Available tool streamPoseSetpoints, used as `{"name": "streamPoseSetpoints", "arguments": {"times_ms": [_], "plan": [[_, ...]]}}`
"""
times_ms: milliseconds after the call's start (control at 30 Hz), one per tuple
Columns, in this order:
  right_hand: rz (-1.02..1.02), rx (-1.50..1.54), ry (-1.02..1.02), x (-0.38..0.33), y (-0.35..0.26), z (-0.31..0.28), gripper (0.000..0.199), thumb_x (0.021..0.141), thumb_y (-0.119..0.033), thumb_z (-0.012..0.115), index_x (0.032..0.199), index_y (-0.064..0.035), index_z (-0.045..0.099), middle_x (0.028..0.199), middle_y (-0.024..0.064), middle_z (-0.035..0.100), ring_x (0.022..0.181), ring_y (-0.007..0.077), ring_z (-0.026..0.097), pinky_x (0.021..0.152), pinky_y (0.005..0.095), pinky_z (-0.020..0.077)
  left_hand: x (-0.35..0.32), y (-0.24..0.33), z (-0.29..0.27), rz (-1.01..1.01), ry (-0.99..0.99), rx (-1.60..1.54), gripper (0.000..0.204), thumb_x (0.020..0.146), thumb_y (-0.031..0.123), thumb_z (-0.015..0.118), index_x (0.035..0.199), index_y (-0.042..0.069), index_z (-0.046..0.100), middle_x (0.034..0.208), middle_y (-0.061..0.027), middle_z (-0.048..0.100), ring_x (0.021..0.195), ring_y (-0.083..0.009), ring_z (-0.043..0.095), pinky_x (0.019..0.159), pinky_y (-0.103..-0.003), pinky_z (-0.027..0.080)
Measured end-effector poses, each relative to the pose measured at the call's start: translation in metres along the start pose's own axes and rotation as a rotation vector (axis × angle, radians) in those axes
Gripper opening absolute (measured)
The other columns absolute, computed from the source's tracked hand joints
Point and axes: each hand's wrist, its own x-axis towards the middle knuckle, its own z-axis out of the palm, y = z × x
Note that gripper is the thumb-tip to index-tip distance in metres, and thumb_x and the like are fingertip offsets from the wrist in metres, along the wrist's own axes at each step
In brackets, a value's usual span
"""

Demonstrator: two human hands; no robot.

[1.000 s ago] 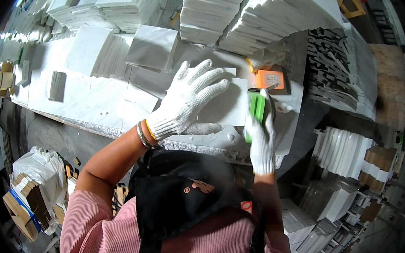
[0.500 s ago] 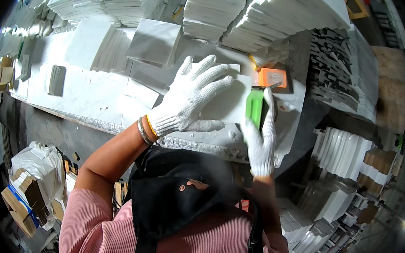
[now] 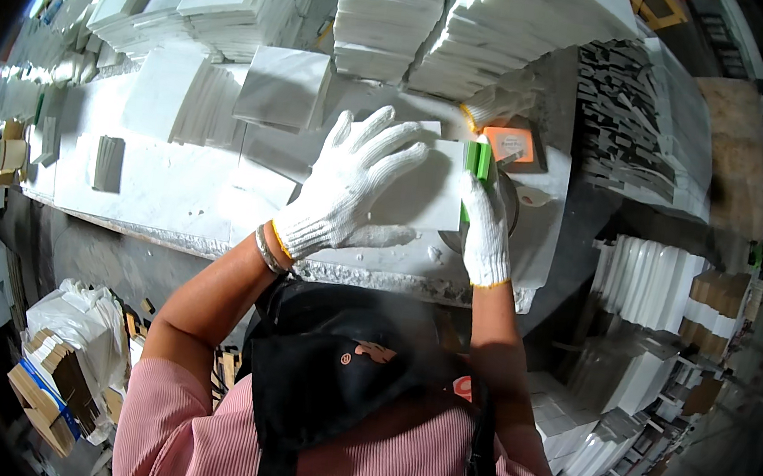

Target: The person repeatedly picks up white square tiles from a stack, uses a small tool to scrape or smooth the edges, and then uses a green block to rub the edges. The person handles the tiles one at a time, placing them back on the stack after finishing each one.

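Observation:
My left hand point(image 3: 355, 184), in a white knit glove, lies with its fingers spread on a white marble tile point(image 3: 433, 188). The tile rests flat on the work slab in front of me. At the tile's right edge, my right hand point(image 3: 486, 235), gloved as well, is closed round a green sanding block point(image 3: 477, 160). The block stands along that edge, and my fingers hide its lower part. Just beyond the right hand sits an orange box-shaped block point(image 3: 508, 145).
Stacked marble tiles point(image 3: 390, 21) rise along the far side. More tiles point(image 3: 281, 86) lean at the left of my left hand. A yellow-cuffed glove point(image 3: 498, 106) lies behind the orange block. Dark strips of stone point(image 3: 621, 124) are piled at the right. Chips dot the slab's front.
My right hand has brought the green block leftward against the tile's right edge and turned it more upright. My left hand has stayed on the tile.

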Motion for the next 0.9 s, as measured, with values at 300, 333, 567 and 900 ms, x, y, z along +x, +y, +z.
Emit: {"name": "streamPoseSetpoints", "arguments": {"times_ms": [300, 333, 567, 900], "plan": [[-0.018, 0.006, 0.034, -0.034, -0.024, 0.013, 0.065, 0.097, -0.019, 0.060, 0.155, -0.0115, 0.032, 0.111, 0.0003, 0.058, 0.085, 0.0075, 0.054, 0.078, 0.0261, 0.0504, 0.002, 0.001, 0.000, -0.006, -0.007, -0.002, 0.092, 0.068, 0.060, 0.078, 0.141, 0.013, 0.049, 0.151, -0.0146, 0.041, 0.142, -0.0432, 0.033, 0.112, -0.066, 0.023], [-0.013, -0.003, 0.044, -0.020, -0.022, 0.014, 0.063, 0.097, -0.019, 0.060, 0.154, -0.0119, 0.033, 0.113, 0.0007, 0.057, 0.085, 0.0081, 0.054, 0.079, 0.0259, 0.0499, 0.001, 0.001, -0.001, -0.009, -0.023, 0.005, 0.093, 0.068, 0.060, 0.078, 0.143, 0.013, 0.048, 0.152, -0.0150, 0.040, 0.142, -0.0446, 0.032, 0.113, -0.066, 0.022], [-0.478, -0.567, -0.064, -0.058, -0.039, 0.015, 0.074, 0.087, -0.005, 0.071, 0.152, -0.0028, 0.035, 0.134, 0.0149, 0.053, 0.119, 0.0234, 0.054, 0.102, 0.0386, 0.0445, -0.001, 0.001, -0.004, -0.006, -0.009, -0.002, 0.090, 0.070, 0.061, 0.075, 0.141, 0.013, 0.050, 0.149, -0.0138, 0.041, 0.141, -0.0421, 0.033, 0.112, -0.065, 0.024], [-0.628, -0.665, -0.042, -0.043, -0.049, 0.017, 0.070, 0.084, -0.014, 0.078, 0.144, -0.0017, 0.045, 0.120, 0.0159, 0.061, 0.110, 0.0229, 0.060, 0.094, 0.0339, 0.0500, -0.001, 0.000, -0.003, -0.005, -0.040, 0.008, 0.094, 0.068, 0.060, 0.078, 0.142, 0.011, 0.048, 0.152, -0.0168, 0.040, 0.142, -0.0457, 0.031, 0.113, -0.066, 0.022]]}}
